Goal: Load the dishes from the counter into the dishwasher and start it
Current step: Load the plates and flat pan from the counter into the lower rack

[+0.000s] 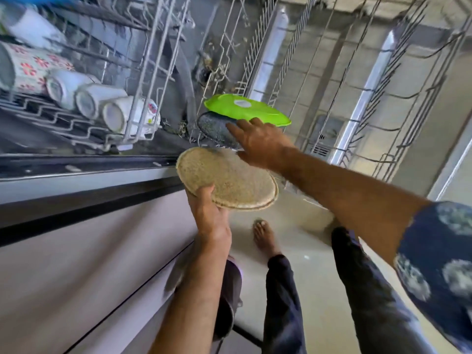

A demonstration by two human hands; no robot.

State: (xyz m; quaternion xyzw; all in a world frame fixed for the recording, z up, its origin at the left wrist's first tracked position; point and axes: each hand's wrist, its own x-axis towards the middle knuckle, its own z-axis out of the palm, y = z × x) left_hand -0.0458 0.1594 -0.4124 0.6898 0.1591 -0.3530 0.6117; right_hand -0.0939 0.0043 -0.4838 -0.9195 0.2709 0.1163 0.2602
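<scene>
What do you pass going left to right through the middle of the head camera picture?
flowered mug → row of white cups → tan plates held by the left hand → right hand → patterned sleeve

Two hands are in view: the left hand (pixel 208 215) and the right hand (pixel 258 141). There are three plates: one speckled tan plate (pixel 227 178), one dark speckled plate (pixel 217 126) and one green plate (pixel 245 109). Five mugs lie in the upper rack (pixel 76 129): one flowered mug (pixel 28 66) and four white mugs (pixel 99 99), one at 10 o'clock. One bare foot (pixel 264 235) shows.
</scene>
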